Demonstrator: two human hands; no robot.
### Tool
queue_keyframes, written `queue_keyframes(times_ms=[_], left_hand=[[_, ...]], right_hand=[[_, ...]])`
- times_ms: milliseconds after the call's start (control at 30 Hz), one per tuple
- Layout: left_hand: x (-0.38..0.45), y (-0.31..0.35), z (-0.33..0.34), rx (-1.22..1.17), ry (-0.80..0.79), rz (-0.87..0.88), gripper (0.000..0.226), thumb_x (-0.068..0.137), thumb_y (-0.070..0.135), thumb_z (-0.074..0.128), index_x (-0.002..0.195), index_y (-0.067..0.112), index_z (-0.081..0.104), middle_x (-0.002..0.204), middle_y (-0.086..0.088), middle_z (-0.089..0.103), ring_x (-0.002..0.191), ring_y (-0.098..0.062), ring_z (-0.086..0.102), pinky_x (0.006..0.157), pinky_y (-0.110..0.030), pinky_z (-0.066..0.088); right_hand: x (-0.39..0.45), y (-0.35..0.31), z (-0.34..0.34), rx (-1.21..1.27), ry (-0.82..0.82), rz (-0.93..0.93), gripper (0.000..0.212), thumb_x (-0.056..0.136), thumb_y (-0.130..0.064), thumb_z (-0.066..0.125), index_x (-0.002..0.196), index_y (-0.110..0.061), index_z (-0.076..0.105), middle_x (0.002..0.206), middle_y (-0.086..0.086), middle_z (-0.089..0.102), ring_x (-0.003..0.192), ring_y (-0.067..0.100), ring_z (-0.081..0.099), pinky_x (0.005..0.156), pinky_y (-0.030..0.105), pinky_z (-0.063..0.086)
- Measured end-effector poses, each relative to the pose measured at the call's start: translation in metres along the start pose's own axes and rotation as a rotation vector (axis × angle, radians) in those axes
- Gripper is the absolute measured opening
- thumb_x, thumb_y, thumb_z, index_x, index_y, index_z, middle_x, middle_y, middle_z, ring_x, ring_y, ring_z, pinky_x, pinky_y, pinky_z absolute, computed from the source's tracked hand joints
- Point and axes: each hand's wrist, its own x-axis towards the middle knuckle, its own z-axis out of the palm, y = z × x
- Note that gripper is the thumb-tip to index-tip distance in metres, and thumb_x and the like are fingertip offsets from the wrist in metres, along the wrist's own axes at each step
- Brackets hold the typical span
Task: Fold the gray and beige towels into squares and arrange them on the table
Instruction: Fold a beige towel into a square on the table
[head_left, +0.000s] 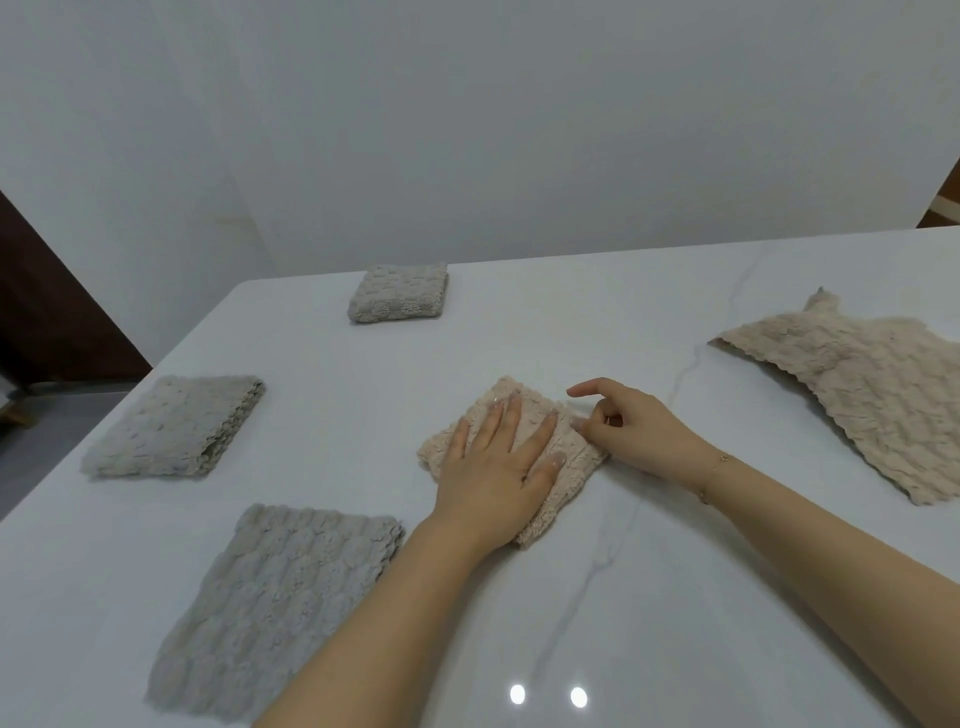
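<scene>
The folded beige towel (524, 447) lies near the middle of the white marble table (675, 597), and I use it as the reference for all places. The left hand (496, 467) lies flat on top of it, with the fingers straight and a little spread, pressing the cloth down. The right hand (631, 428) is at the right edge of this towel. Its thumb and curled fingers pinch the edge of the cloth, while the index finger is stretched out and lifted above it. A thin bracelet (714, 475) is on the right wrist.

To the right of the folded beige towel, well apart from it, an unfolded beige towel (872, 395) lies spread flat, reaching the right side of the view. To the left and nearer to the person lies a gray towel (265, 613), folded but larger than the others. To the left of the reference towel, a small folded gray towel (174, 428) rests near the table edge. Behind and to the left of the reference towel, a second small folded gray square (399, 292) lies close to the far edge of the table, in front of the plain wall (467, 130).
</scene>
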Motion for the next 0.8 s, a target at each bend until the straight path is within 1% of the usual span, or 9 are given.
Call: queue_keyframes(times_ms=[67,167,233,300,433,567,633,700,800], left_hand=[[0.0,0.001,-0.001,0.009,-0.004,-0.005,0.053,0.098,0.055,0.009,0.148,0.044,-0.004,0.158,0.008,-0.018,0.143,-0.007,-0.022,0.116,-0.039,-0.017],[0.0,0.002,-0.001,0.024,0.001,-0.027,0.054,0.1,0.049,0.007,0.149,0.036,-0.01,0.158,0.009,-0.019,0.143,-0.006,-0.022,0.116,-0.038,-0.016],[0.0,0.003,-0.001,0.026,0.002,-0.036,0.054,0.1,0.046,0.006,0.15,0.034,-0.011,0.157,0.01,-0.019,0.142,-0.006,-0.022,0.116,-0.038,-0.016],[0.001,0.003,-0.001,0.027,-0.002,-0.036,0.053,0.1,0.045,0.006,0.15,0.035,-0.01,0.157,0.01,-0.019,0.142,-0.006,-0.022,0.116,-0.037,-0.016],[0.0,0.003,-0.001,0.023,0.004,-0.036,0.052,0.1,0.046,0.007,0.149,0.037,-0.009,0.157,0.01,-0.019,0.143,-0.006,-0.021,0.117,-0.038,-0.016],[0.001,0.002,-0.001,0.013,0.001,-0.038,0.054,0.099,0.051,0.01,0.149,0.038,-0.007,0.158,0.01,-0.018,0.143,-0.005,-0.02,0.116,-0.037,-0.016],[0.001,0.001,0.001,0.018,0.006,-0.038,0.056,0.098,0.054,0.01,0.149,0.039,-0.007,0.158,0.01,-0.018,0.143,-0.005,-0.021,0.116,-0.037,-0.016],[0.001,0.001,0.002,0.042,0.025,-0.034,0.057,0.098,0.055,0.009,0.149,0.039,-0.008,0.157,0.01,-0.018,0.143,-0.006,-0.021,0.117,-0.039,-0.015],[0.0,0.004,0.004,0.067,0.052,-0.037,0.057,0.098,0.054,0.009,0.15,0.036,-0.007,0.159,0.008,-0.016,0.144,-0.007,-0.019,0.117,-0.041,-0.015]], right_hand=[[-0.001,-0.001,-0.002,0.169,-0.001,0.073,0.027,0.087,-0.03,0.066,0.113,-0.027,0.057,0.064,-0.003,0.054,0.066,0.007,0.052,0.074,0.022,0.044],[-0.005,-0.003,-0.005,0.403,-0.041,0.092,0.037,0.083,-0.02,0.072,0.117,-0.023,0.059,0.072,0.002,0.061,0.078,0.011,0.059,0.083,0.023,0.045],[-0.007,-0.003,-0.006,0.489,-0.06,0.096,0.042,0.081,-0.015,0.073,0.12,-0.023,0.058,0.077,-0.001,0.068,0.081,0.009,0.063,0.082,0.019,0.046],[-0.008,-0.003,-0.007,0.493,-0.086,0.104,0.042,0.082,-0.014,0.072,0.121,-0.022,0.058,0.07,-0.005,0.065,0.073,0.005,0.063,0.076,0.016,0.045],[-0.01,-0.005,-0.005,0.286,-0.065,0.114,0.028,0.083,-0.025,0.072,0.109,-0.019,0.063,0.049,-0.009,0.044,0.048,0.001,0.041,0.058,0.013,0.036],[-0.012,-0.003,0.003,0.188,0.092,0.121,0.024,0.081,-0.032,0.073,0.098,-0.021,0.061,0.043,-0.012,0.049,0.046,-0.001,0.045,0.059,0.02,0.033],[-0.015,-0.002,0.011,0.104,0.203,0.09,0.023,0.081,-0.035,0.071,0.098,-0.022,0.061,0.052,-0.013,0.054,0.055,-0.001,0.049,0.063,0.021,0.035],[-0.02,-0.001,0.019,-0.146,0.303,0.022,0.024,0.085,-0.039,0.066,0.103,-0.024,0.06,0.076,-0.01,0.056,0.075,0.004,0.05,0.074,0.025,0.036],[-0.023,0.005,0.017,-0.386,0.329,-0.07,0.03,0.092,-0.038,0.055,0.117,-0.022,0.056,0.105,-0.006,0.052,0.101,0.012,0.046,0.084,0.029,0.03]])
